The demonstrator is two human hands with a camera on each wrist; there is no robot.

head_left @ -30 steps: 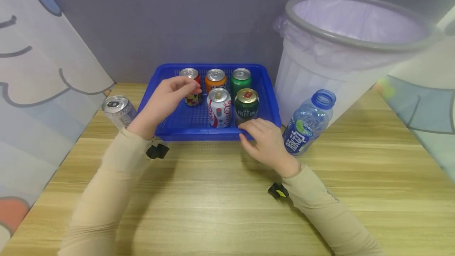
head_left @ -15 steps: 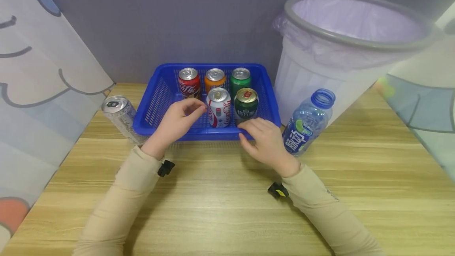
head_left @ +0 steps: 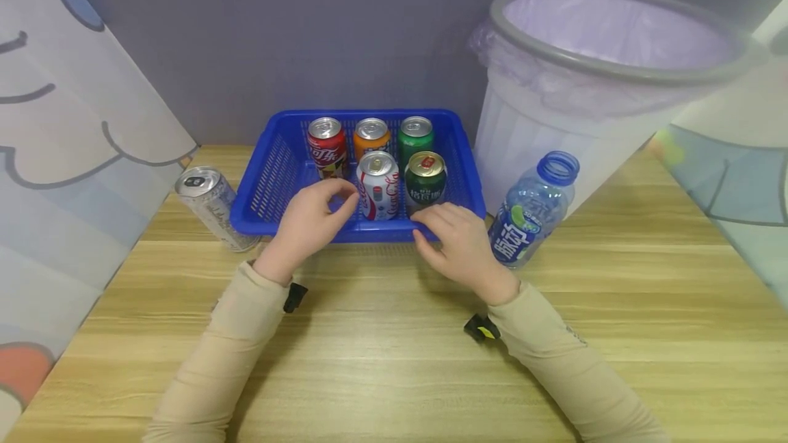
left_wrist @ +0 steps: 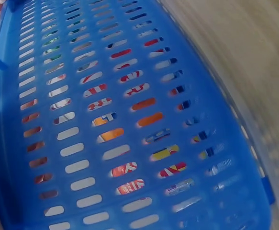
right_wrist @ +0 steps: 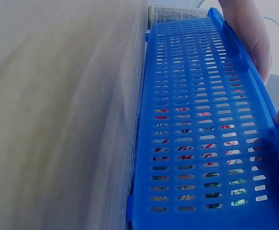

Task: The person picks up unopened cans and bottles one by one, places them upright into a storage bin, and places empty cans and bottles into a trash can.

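In the head view, a blue plastic basket [head_left: 254, 214] holds several upright cans. These include a red can [head_left: 328, 149], an orange can [head_left: 372, 137], a green can [head_left: 416, 139], a white Coca-Cola can [head_left: 378, 186] and a dark green can with a gold top [head_left: 425, 180]. My left hand [head_left: 312, 219] hangs over the basket's front rim, loosely bent, left of the Coca-Cola can. No thing shows between its thumb and fingers. My right hand [head_left: 458, 245] grips the front rim near its right end, fingers over it and thumb outside. Both wrist views mostly show the basket's slotted wall [left_wrist: 120, 120].
A silver can [head_left: 215, 209] stands left of the basket on the wooden table [head_left: 369, 354]. To the right are a blue-capless-necked bottle [head_left: 532, 214] and a tall white bin [head_left: 529, 122] with a purple liner. A grey wall [head_left: 308, 33] rises behind.
My left hand has come back from the red can toward the front rim, leaving that can in view at the basket's back left. The right hand stays on the rim.
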